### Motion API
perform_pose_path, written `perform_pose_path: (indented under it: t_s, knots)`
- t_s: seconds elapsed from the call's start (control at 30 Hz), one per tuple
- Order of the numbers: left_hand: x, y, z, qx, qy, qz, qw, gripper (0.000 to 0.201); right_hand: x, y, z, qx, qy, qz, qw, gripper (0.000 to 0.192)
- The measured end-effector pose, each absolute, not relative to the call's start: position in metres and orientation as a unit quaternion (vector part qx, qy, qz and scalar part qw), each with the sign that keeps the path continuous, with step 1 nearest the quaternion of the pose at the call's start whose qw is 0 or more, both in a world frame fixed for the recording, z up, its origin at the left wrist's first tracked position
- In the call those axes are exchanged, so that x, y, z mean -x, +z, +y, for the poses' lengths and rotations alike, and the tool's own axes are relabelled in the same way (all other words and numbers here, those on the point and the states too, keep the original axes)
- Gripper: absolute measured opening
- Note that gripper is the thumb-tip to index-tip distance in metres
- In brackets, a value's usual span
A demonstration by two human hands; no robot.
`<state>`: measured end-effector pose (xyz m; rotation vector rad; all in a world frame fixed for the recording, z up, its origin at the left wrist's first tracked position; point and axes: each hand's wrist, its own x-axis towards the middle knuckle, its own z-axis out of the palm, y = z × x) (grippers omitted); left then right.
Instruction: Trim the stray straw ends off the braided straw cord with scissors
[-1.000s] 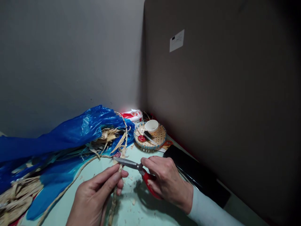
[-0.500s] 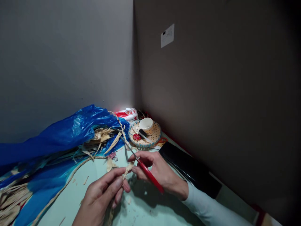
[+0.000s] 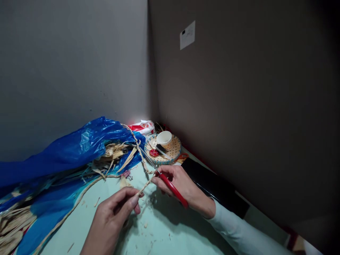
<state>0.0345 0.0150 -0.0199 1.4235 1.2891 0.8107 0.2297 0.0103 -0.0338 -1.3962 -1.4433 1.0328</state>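
My left hand [image 3: 113, 216] pinches a braided straw cord [image 3: 145, 186] between thumb and fingers, low in the middle of the view. The cord runs up and right from the pinch toward my right hand [image 3: 180, 186]. That hand grips red-handled scissors [image 3: 170, 187], whose thin blades point up and left past the cord toward the straw pile. My right fingers also touch the cord near the scissors' pivot. Whether the blades are apart is too small to tell.
A blue plastic bag [image 3: 66, 152] with loose dried straw strips [image 3: 117, 156] lies at the left. A small woven tray [image 3: 166, 156] holds a white cup [image 3: 164, 139] and a red disc. A black flat object [image 3: 212, 187] lies along the right wall. Scraps dot the pale green tabletop [image 3: 164, 233].
The scissors swung from lying flat across the cord to pointing up and away. My left hand drew the cord lower, and both hands shifted slightly as the view turned.
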Motion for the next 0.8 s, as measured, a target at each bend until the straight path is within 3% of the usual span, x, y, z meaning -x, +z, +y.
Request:
perform_pose_path:
  t_s: [0.2, 0.4, 0.53, 0.8]
  knots:
    - [-0.032, -0.025, 0.015, -0.552, 0.336, 0.533, 0.546, 0.034, -0.229, -0.028, 0.006, 0.537, 0.445, -0.579, 0.423, 0.028]
    - [-0.028, -0.026, 0.015, -0.531, 0.339, 0.540, 0.559, 0.042, -0.234, -0.021, 0.000, 0.491, 0.552, -0.560, 0.375, 0.044]
    - [-0.026, -0.027, 0.015, -0.527, 0.336, 0.542, 0.561, 0.043, -0.238, -0.021, -0.003, 0.444, 0.619, -0.545, 0.349, 0.041]
    - [-0.023, -0.027, 0.021, -0.482, 0.370, 0.521, 0.599, 0.029, -0.241, -0.020, -0.004, 0.414, 0.665, -0.530, 0.325, 0.040]
